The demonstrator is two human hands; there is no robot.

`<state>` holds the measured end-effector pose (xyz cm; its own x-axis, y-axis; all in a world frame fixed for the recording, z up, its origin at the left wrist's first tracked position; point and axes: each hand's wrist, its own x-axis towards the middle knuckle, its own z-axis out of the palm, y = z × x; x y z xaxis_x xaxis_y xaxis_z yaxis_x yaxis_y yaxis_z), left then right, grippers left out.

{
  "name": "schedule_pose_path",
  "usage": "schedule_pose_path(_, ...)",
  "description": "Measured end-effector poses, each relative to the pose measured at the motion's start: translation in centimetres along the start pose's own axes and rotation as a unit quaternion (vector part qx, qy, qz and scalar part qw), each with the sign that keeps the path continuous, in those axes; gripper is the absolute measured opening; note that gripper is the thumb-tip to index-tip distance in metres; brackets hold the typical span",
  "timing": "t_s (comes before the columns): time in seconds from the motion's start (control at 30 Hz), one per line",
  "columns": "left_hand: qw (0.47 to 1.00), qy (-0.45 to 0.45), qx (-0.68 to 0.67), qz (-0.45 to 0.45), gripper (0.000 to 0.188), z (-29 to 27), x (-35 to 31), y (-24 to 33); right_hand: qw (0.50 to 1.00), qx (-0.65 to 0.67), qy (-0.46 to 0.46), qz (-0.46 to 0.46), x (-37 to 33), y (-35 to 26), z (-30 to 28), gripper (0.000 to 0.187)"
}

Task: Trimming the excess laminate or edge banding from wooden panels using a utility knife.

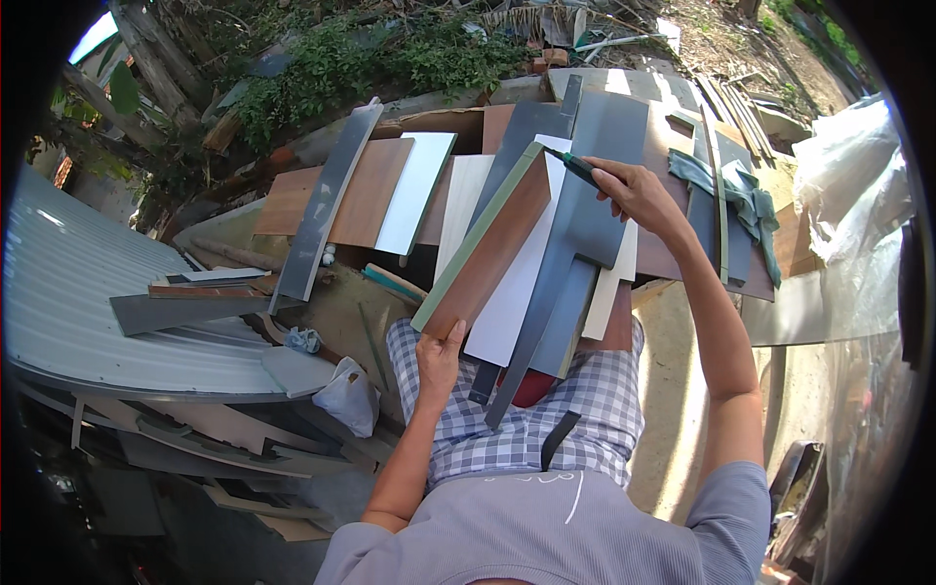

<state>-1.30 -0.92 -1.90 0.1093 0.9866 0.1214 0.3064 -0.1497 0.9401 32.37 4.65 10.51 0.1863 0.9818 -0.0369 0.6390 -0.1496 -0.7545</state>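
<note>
My left hand (440,363) grips the near end of a long brown wood-grain board (502,239) with a pale green edge. The board is held up at a tilt over my lap, its far end pointing away. In my right hand (634,193) is a slim dark green tool (577,168) with a narrow dark front end, whose exact kind I cannot make out. Its tip meets or nearly meets the board's far top corner. Under the board lie a white panel (507,310) and long dark grey strips (558,278), partly hidden by it.
Ahead, more panels lie side by side, among them a brown one (371,195) and a pale blue-white one (417,185). A green cloth (751,203) hangs over boards at right. Corrugated metal sheeting (117,292) and a white plastic bag (349,398) are at left; clear plastic sheeting (853,185) hangs far right.
</note>
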Motion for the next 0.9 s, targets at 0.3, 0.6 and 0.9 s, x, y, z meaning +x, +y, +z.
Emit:
schedule_pose_path(0.3, 1.0, 0.011, -0.022, -0.01, 0.033, 0.0, 0.0, -0.1, 0.992, 0.031, -0.103, 0.064, 1.1, 3.0, 1.4, 0.039)
schedule_pose_path(0.6, 0.999, 0.012, -0.049, -0.008, 0.037, 0.0, 0.5, -0.9, 0.985, 0.005, -0.137, 0.102, 1.1, 4.4, 2.3, 0.04)
schedule_pose_path(0.9, 0.994, 0.043, -0.103, -0.007, 0.036, -0.4, 1.2, 0.6, 0.994, 0.035, -0.044, 0.092, -1.0, 5.8, 4.4, 0.041)
